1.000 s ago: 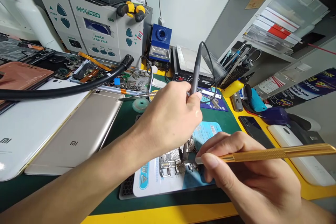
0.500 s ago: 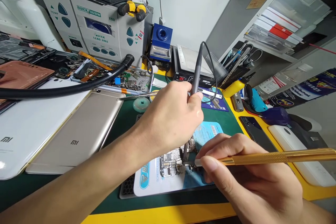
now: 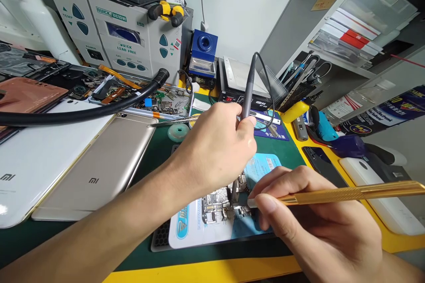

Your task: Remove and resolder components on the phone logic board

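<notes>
My left hand grips a thin grey soldering iron like a pen, its tip down on a small phone circuit board. The board lies on a blue-and-white card near the front of the green mat. In my right hand is a long gold-handled tool, its point touching the same board right beside the iron's tip. My fingers hide part of the board.
A grey Quick soldering station and a black hose sit at the back left. White and gold phone back covers lie at left. A blue tip cleaner, a tool holder with scissors and phones stand to the right.
Almost nothing: the gold tool's far end dipped slightly half a second ago and has risen back. Both tips stay on the board.
</notes>
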The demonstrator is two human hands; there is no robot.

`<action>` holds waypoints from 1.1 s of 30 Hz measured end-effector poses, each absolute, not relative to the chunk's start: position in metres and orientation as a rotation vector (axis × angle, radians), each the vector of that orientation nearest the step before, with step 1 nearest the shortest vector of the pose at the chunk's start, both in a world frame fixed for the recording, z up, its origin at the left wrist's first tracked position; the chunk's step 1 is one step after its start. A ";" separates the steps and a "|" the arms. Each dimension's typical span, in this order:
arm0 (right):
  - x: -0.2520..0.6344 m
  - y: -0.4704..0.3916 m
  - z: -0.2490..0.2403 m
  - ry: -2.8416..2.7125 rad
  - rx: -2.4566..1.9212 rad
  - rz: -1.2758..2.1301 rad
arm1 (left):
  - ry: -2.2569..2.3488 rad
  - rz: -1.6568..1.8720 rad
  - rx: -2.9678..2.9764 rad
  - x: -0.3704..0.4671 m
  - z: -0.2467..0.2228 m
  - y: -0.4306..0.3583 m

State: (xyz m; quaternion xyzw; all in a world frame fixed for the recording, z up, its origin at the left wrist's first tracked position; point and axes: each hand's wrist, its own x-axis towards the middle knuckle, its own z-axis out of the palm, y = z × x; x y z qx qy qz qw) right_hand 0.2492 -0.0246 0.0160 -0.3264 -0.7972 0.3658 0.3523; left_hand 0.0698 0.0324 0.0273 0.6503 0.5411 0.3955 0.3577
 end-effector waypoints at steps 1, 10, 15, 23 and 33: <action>0.250 -0.025 0.016 -2.061 -0.847 0.944 | 1.398 1.020 1.679 0.070 0.027 0.032; 0.246 -0.022 0.017 -2.081 -0.862 0.917 | 1.408 1.010 1.692 0.068 0.027 0.032; 0.246 -0.024 0.018 -2.075 -0.864 0.919 | 1.436 1.004 1.711 0.069 0.028 0.033; 0.247 -0.025 0.018 -2.089 -0.861 0.926 | 1.474 0.981 1.733 0.068 0.026 0.033; 0.250 -0.026 0.018 -2.080 -0.857 0.930 | 1.480 0.959 1.731 0.068 0.027 0.032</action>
